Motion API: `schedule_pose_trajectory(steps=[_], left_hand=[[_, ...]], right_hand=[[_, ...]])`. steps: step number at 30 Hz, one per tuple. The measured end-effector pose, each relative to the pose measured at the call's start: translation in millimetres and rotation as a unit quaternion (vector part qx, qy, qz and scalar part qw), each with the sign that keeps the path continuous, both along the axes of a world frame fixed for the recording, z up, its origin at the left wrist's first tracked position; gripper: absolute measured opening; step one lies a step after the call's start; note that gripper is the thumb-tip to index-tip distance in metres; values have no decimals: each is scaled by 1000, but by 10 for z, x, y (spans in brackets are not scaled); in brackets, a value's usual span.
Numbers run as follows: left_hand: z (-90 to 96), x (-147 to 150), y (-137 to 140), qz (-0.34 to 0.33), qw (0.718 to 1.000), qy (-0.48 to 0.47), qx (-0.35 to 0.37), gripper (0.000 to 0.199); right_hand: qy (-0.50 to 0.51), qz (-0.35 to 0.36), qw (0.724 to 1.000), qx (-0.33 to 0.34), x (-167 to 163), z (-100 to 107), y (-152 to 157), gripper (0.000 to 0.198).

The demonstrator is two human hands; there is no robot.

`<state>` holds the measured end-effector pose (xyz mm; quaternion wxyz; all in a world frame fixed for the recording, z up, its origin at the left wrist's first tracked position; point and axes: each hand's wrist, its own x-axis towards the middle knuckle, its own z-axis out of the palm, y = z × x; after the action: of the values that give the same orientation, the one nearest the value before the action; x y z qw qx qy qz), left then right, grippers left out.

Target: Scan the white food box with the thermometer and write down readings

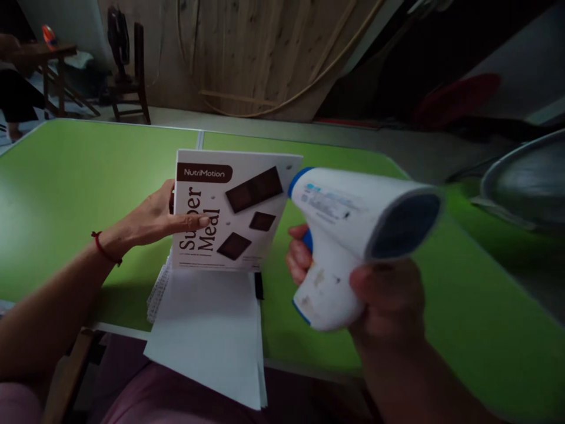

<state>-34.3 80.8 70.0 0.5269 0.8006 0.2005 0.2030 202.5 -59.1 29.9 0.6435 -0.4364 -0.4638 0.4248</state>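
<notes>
My left hand (161,218) grips the left edge of a white box (265,182) printed "NutriMotion Super Meal", thumb across its front and fingers hidden behind. Pictures of dark bars cover the box face, which is upright and turned toward me. A white and blue infrared thermometer gun (335,235) fills my right hand (384,294), fingers wrapped round its handle near the blue trigger. Its blue front end points at the box's right edge; I cannot tell if they touch. Below the box, white paper sheets (212,330) hang over the table's near edge.
The green table (110,153) has a pale edge. Printed paper (159,294) and a small black object (258,286) show beside the sheets. Beyond stand a chair (130,88) with a fan (118,41) and a wooden table (39,53). A person's leg (17,100) shows far left.
</notes>
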Motion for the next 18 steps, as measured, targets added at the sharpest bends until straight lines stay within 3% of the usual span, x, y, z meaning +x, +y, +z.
schedule_pose_trajectory(steps=[5, 18], left_hand=[[-23, -11, 19, 36, 999, 14, 29, 52], [-7, -25, 20, 53, 998, 16, 21, 63]], right_hand=[[-9, 51, 998, -44, -162, -26, -24, 39], [-25, 35, 997, -69, -214, -68, 37, 31]])
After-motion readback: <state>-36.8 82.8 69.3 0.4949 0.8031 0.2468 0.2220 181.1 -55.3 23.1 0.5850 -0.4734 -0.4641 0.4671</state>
